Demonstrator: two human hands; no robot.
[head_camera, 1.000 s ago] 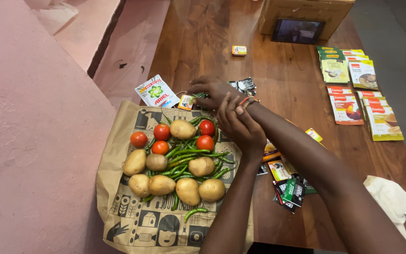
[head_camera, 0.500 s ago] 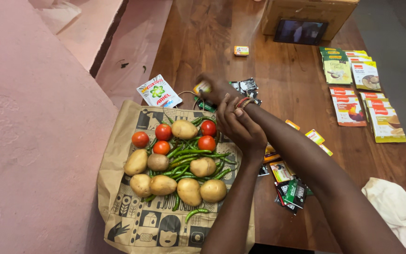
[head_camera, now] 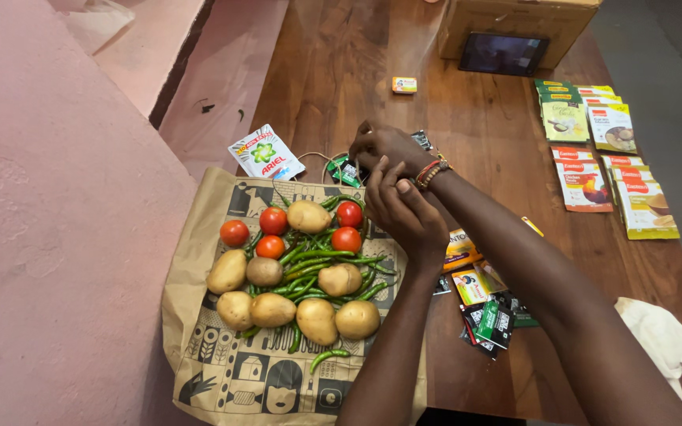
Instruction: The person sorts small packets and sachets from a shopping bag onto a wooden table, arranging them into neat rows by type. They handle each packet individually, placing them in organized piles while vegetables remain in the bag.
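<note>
A brown printed paper bag [head_camera: 222,371] lies flat on the wooden table [head_camera: 341,71]. On it sit several potatoes [head_camera: 316,319], several red tomatoes [head_camera: 347,239] and a heap of green chillies [head_camera: 309,264]. My right hand [head_camera: 388,146], with bead bands on its wrist, is curled over small green and dark sachets [head_camera: 345,171] just past the bag's far edge. My left hand [head_camera: 406,213] is right behind it, its fingers raised against the right wrist. What the right fingers hold is hidden.
A white detergent sachet [head_camera: 266,154] lies left of my hands. More small sachets [head_camera: 487,308] lie under my arms. Rows of food packets [head_camera: 609,158] fill the right side, with a white cloth [head_camera: 661,339] nearer. Farther off are a small yellow box [head_camera: 404,84] and a cardboard box [head_camera: 515,16] with a dark screen [head_camera: 503,54]. A pink wall [head_camera: 57,237] runs along the left.
My right hand lifted a small sachet half a second ago and has come back down onto the sachets by the bag. My left hand stayed close behind it.
</note>
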